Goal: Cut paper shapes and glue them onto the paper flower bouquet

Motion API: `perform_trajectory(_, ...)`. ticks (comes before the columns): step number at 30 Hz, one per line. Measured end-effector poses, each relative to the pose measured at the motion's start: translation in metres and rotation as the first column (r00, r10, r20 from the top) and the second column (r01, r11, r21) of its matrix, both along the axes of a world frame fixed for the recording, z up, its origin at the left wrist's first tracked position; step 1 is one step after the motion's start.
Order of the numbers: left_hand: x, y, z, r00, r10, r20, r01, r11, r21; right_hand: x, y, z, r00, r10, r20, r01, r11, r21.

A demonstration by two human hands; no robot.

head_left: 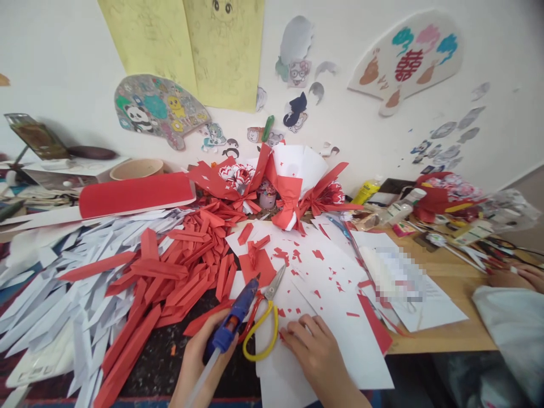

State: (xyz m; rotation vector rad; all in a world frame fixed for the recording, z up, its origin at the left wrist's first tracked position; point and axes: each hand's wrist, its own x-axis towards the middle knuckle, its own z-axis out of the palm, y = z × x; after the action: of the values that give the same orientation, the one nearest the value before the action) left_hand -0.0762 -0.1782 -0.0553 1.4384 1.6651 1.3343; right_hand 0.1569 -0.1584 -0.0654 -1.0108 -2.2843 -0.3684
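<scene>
My left hand (199,351) is closed around a blue glue gun (233,319), whose nozzle points up toward a folded red paper piece (256,266). My right hand (312,354) rests on white paper sheets (340,340), fingers curled down beside the yellow handles of a pair of scissors (266,323). The scissors lie on the sheets between my two hands, blades pointing away from me. Small red paper scraps are scattered over the white sheets.
A heap of folded red strips (178,277) and white strips (63,294) covers the left side. Red and white paper bouquets (289,181) stand at the back by the wall. Another person's hand and sleeve (510,300) are at the right, near assorted craft supplies.
</scene>
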Motion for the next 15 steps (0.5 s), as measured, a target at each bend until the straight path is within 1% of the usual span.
perform_trajectory(4,0.0014,-0.0004,0.005,1.0,-0.007,0.0,0.007,1.0,0.011,0.0026,0.0025,0.0058,0.991,0.092,0.095,-0.095,0.995,0.028)
perform_trajectory(8,0.0007,0.0037,0.0066,0.998,-0.059,0.01,0.058,0.998,0.022,0.0033,0.0031,0.0056,0.984,0.133,0.12,-0.14,0.989,0.05)
perform_trajectory(12,0.0004,0.0069,0.0062,0.993,-0.118,0.011,0.118,0.993,0.009,0.0025,0.0052,0.004,0.981,0.142,0.131,-0.152,0.986,0.07)
perform_trajectory(15,0.0049,0.0069,0.0089,0.996,-0.073,0.051,0.073,0.997,0.005,0.0028,0.0064,0.0009,0.99,0.096,0.103,-0.105,0.992,0.076)
